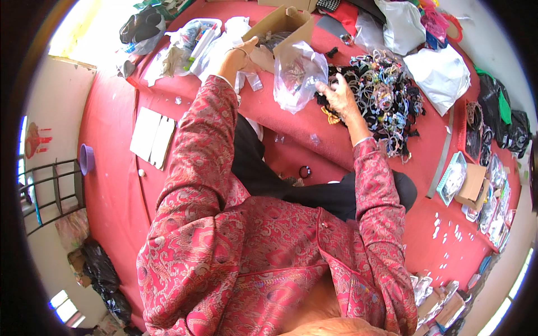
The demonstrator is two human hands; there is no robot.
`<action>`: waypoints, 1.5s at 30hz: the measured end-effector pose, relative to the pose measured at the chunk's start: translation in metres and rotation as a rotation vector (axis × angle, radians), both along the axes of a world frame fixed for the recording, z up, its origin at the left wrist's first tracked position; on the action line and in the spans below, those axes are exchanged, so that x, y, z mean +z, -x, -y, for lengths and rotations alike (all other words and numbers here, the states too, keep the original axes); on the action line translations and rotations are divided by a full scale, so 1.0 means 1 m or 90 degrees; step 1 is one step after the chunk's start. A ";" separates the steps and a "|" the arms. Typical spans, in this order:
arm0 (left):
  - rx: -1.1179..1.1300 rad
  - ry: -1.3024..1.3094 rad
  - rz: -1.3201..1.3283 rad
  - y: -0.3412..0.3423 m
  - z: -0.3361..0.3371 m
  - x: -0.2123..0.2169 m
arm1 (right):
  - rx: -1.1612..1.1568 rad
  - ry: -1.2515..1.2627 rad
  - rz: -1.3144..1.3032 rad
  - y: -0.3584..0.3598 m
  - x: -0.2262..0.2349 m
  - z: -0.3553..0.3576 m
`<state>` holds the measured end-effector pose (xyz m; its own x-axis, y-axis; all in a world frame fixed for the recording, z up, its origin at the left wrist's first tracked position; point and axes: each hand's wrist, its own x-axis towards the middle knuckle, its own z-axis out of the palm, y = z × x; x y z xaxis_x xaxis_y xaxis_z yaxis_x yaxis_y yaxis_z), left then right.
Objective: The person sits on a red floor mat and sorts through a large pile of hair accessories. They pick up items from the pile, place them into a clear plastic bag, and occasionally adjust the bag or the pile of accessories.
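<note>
Red cloth (112, 129) covers the whole working surface, seen from the head camera. Clear plastic bag (298, 75), crumpled and standing up at centre, holding dark small items; the right hand (339, 95) pinches its right edge with closed fingers. Left hand (238, 56), fingers curled, rests on the flap of an open cardboard box (280, 28) just behind the bag; whether it grips the flap cannot be told. Heap of mixed bangles and hair bands (384, 98), touching the right hand on its far side. White bags (440, 73) beyond the heap. Two flat white cards (152, 137) lie well to the left. One dark ring (304, 171) lies alone near the lap. Packaged goods (482, 196) line the right edge.
</note>
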<state>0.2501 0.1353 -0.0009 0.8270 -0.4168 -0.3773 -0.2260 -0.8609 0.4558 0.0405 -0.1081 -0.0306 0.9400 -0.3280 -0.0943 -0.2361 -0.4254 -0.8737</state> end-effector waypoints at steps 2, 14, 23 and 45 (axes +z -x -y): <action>0.401 0.290 -0.344 -0.010 0.013 -0.017 | -0.017 -0.024 -0.086 -0.003 -0.008 -0.010; 0.753 0.506 -0.535 -0.038 0.060 -0.057 | -0.109 -0.235 -0.135 -0.011 -0.016 -0.012; 0.809 0.742 -0.618 -0.021 0.057 -0.033 | 0.012 -0.058 -0.064 -0.015 -0.051 -0.021; -0.318 -0.147 0.075 0.183 0.078 0.037 | -0.113 -0.330 -0.189 0.002 -0.044 0.013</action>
